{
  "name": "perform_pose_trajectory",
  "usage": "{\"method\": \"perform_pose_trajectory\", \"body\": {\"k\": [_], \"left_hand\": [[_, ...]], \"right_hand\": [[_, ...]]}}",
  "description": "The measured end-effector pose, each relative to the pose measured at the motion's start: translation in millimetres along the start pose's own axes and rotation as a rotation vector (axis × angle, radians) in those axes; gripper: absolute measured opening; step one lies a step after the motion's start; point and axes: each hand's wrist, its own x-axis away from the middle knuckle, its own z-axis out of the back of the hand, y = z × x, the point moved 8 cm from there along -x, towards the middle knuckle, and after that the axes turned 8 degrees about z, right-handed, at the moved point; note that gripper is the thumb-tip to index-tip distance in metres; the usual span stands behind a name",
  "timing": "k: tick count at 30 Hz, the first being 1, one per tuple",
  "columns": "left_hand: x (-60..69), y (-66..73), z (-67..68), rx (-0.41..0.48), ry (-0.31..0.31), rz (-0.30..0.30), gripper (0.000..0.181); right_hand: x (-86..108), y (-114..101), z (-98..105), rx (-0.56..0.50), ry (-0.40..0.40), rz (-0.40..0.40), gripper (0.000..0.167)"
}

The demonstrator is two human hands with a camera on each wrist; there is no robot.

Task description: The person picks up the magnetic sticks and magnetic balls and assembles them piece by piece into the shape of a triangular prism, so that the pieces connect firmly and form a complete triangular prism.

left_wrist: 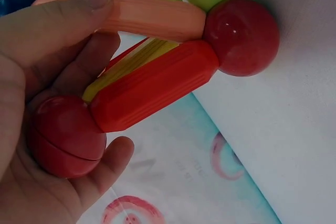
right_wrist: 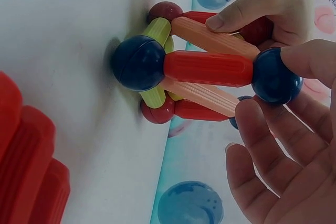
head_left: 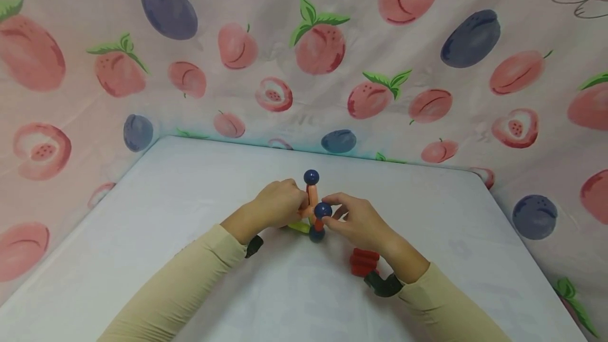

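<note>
A toy structure of magnetic-looking rods and balls stands between the hands. My left hand point(head_left: 280, 205) grips its left side; in the left wrist view the thumb lies on an orange rod point(left_wrist: 157, 18), and a red ball point(left_wrist: 67, 137) sits against the palm. My right hand point(head_left: 361, 219) pinches a dark blue ball point(right_wrist: 277, 76) between thumb and fingers, at the top of an upright red rod point(right_wrist: 207, 68). Below that rod another blue ball point(right_wrist: 138, 63) rests on the table, joined to yellow-green rods point(right_wrist: 157, 29). A further blue ball point(head_left: 311, 177) tops the far side.
Several red rods point(head_left: 364, 262) lie on the white table point(head_left: 166, 189) near my right wrist. Dark straps point(head_left: 382, 284) sit at both wrists. Fruit-printed cloth point(head_left: 266, 41) hangs behind the table's far edge.
</note>
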Motion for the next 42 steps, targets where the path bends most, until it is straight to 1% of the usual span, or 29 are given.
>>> {"method": "perform_pose_trajectory", "body": {"k": [3,5,8,11,14,16,20,23,26,31,36,42], "left_hand": [[0.2,0.0,-1.0,-0.006,-0.013,0.004,0.013],[0.5,-0.5,-1.8,0.014,-0.025,0.006,0.013],[0.7,-3.1,-2.6,0.099,-0.043,0.014,0.015],[1.9,-7.8,-1.2,0.209,-0.054,0.023,0.023],[5.2,-14.8,3.5,0.295,-0.043,0.041,0.028],[9.3,-20.9,7.7,0.324,-0.032,0.073,0.031],[18.9,-33.4,14.3,0.329,-0.004,0.129,0.036],[25.3,-39.9,17.4,0.318,0.025,0.131,0.037],[29.6,-44.5,19.3,0.341,0.043,0.129,0.037],[30.7,-45.8,19.0,0.376,0.046,0.115,0.034],[31.1,-44.0,19.7,0.365,0.052,0.11,0.032],[30.9,-43.2,20.3,0.354,0.062,0.104,0.031]], "right_hand": [[-0.4,0.4,-0.5,0.0,0.001,-0.006,0.04],[-0.4,0.6,-1.1,-0.004,-0.001,-0.005,0.039],[-0.1,0.8,-1.4,-0.009,-0.002,-0.009,0.039],[0.0,1.1,-1.7,-0.007,-0.006,-0.015,0.038],[-0.5,0.9,-2.1,-0.006,-0.012,-0.016,0.037],[-0.9,0.3,-2.6,-0.008,-0.016,-0.018,0.036],[-1.1,-0.6,-3.6,-0.003,-0.027,-0.038,0.037],[-1.8,-1.0,-4.5,0.0,-0.037,-0.055,0.04],[-3.2,-2.6,-4.8,-0.002,-0.046,-0.055,0.042],[-3.6,-2.4,-4.6,0.003,-0.053,-0.047,0.042],[-3.0,-1.7,-5.6,-0.005,-0.067,-0.047,0.041],[-2.3,-3.8,-8.4,-0.041,-0.102,-0.011,0.04]]}}
